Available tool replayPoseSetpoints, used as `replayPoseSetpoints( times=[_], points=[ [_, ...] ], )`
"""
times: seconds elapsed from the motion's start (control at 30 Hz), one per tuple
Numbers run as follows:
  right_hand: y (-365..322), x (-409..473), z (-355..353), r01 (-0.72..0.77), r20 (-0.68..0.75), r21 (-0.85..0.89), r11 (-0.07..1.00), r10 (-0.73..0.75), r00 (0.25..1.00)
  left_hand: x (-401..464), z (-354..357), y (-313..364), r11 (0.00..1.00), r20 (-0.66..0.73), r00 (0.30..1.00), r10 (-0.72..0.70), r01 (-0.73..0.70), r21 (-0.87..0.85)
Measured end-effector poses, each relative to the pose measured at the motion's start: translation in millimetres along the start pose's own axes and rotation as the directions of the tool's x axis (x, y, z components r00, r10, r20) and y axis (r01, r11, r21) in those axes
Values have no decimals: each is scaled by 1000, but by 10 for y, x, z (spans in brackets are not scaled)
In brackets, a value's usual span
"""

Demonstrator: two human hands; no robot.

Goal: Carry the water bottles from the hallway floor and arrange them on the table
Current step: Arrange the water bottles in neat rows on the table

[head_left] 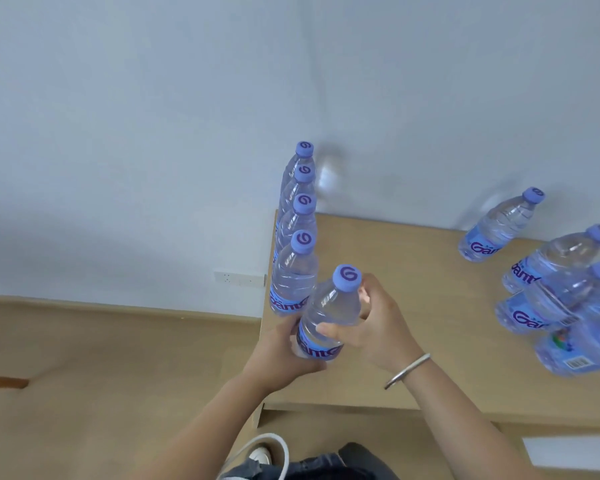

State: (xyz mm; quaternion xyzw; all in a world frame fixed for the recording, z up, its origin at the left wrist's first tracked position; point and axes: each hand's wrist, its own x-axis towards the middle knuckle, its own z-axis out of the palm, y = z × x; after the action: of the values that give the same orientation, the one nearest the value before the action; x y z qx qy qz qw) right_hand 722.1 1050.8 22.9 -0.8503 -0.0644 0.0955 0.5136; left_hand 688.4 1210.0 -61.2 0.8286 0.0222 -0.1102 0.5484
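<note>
Between both hands, a capped water bottle (328, 315) stands at the table (430, 306) corner: left hand (284, 351) grips its labelled base, right hand (374, 323) wraps its upper body. Just beyond them runs a row of four bottles (297, 237); more bottles (551, 282) stand far right of the right hand.

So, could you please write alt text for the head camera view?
Both hands, left and right, hold a clear plastic water bottle with a purple cap at the near end of a row of four matching bottles on a light wooden table; more bottles stand right.
</note>
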Motion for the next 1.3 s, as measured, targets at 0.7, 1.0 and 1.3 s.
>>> replayPoseSetpoints(
  times=[0.7,1.0,1.3],
  points=[
    [290,1707,-814,80,-2,-69,994,-81,997,1363,790,866,925,-129,917,-378,378,-25],
    [348,2365,-628,116,29,-8,993,-116,993,1963,642,854,872,-173,857,-485,461,-164],
    [379,2686,-453,206,-48,-28,978,-207,977,2319,586,794,834,-197,814,-547,512,-203]
  ],
)
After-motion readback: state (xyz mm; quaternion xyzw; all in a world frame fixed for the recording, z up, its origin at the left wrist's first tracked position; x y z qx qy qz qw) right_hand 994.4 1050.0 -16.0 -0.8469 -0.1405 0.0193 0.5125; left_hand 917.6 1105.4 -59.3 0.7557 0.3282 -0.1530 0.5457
